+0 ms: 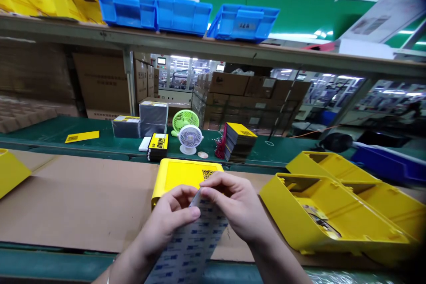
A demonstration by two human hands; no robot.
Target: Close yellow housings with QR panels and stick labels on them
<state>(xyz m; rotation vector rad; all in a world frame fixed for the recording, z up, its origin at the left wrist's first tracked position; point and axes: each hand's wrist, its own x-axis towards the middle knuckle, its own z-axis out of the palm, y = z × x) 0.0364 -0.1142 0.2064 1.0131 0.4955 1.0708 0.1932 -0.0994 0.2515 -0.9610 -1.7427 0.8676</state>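
A long white sheet (195, 239) of adhesive backing paper, printed with rows of small blue marks, hangs at a slant in front of me. My left hand (171, 213) is closed on its left edge near the top, the thumb lying over the printed side. Thumb and fingertips of my right hand (238, 204) pinch the sheet's top corner. The sheet's far side faces away from me. Just behind my hands sits a yellow housing (181, 175) with a black QR code, partly covered by the fingers.
Open yellow housings (333, 204), one with wiring inside, stand at right. A stack of yellow-topped plates (241, 140), a white fan (190, 139), a green fan (184, 120) and boxes (153, 117) line the back. Blue bins (244, 22) sit on the shelf above.
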